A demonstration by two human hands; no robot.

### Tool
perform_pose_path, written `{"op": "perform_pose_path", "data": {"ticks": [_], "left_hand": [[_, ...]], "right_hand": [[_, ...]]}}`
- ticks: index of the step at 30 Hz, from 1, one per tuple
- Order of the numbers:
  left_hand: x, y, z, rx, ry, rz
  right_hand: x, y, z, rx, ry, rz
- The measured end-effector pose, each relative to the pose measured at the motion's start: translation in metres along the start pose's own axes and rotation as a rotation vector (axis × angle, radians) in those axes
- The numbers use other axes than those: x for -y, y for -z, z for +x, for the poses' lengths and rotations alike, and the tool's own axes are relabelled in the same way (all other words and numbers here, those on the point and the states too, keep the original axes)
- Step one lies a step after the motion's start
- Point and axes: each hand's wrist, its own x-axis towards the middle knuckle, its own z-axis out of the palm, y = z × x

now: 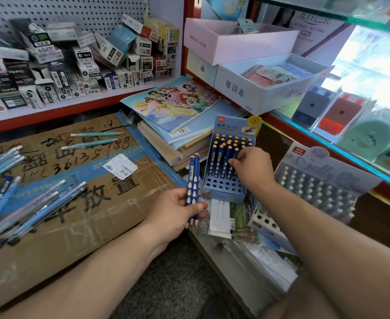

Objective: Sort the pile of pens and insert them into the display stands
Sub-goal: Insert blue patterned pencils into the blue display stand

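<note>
We see two display stands and two bare hands at work in a stationery shop. The blue display stand (221, 189), marked "deli" on its header card, holds several rows of upright pens, with open holes across its front rows. Just left of it, the left hand (175, 208) has its grip clamped on three dark blue pens (193, 180); we count three pale tips below the fingers. Each has pale oval dimples down the barrel and an orange cap end. Over the stand, the right hand (252, 168) keeps its grip together, pinching one standing pen (226, 165) of the same kind. To the stand's right leans the grey display stand (322, 180), labelled "LANTU" and filled with grey-capped pens. Left of the blue stand lies a cardboard box (120, 203) inked with "放置". On it lie two teal pens (96, 134) and, farther left, the loose pile of pens (28, 203) in light and dark blue. Behind the blue stand sits a white box (247, 93) printed "单词本".
</note>
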Motion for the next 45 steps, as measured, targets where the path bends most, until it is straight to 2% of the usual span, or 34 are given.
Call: {"op": "perform_pose_path", "data": {"ticks": [5, 7, 10, 13, 16, 20, 22, 30, 36, 45], "left_hand": [[0.000, -0.001, 0.002, 0.014, -0.020, 0.020], [0.001, -0.003, 0.003, 0.039, -0.025, 0.012], [0.002, -0.008, 0.003, 0.095, -0.037, -0.004], [0.005, -0.010, 0.004, 0.074, -0.056, 0.054], [0.005, -0.010, 0.003, 0.027, -0.070, 0.040], [0.003, -0.005, 0.001, -0.009, -0.033, -0.014], [0.003, -0.004, -0.001, 0.001, -0.024, -0.015], [0.003, -0.006, -0.004, 0.016, -0.012, 0.009], [0.002, -0.003, -0.004, 0.027, -0.015, 0.011], [0.004, -0.005, -0.002, 0.036, 0.001, 0.031]], "right_hand": [[0.016, 0.021, -0.017, -0.057, 0.001, 0.081], [0.029, 0.030, -0.031, 0.083, 0.029, 0.272], [0.040, 0.033, -0.053, 0.451, 0.081, 0.553], [0.039, 0.032, -0.061, 0.540, 0.131, 0.620], [0.036, 0.040, -0.056, 0.415, 0.120, 0.634], [0.017, 0.048, -0.034, -0.014, 0.109, 0.465], [0.007, 0.047, -0.025, -0.114, 0.098, 0.369], [0.001, 0.038, -0.010, -0.101, 0.032, 0.182], [-0.001, 0.038, -0.007, -0.107, -0.008, 0.174], [0.004, 0.036, -0.005, -0.033, 0.021, -0.024]]}}
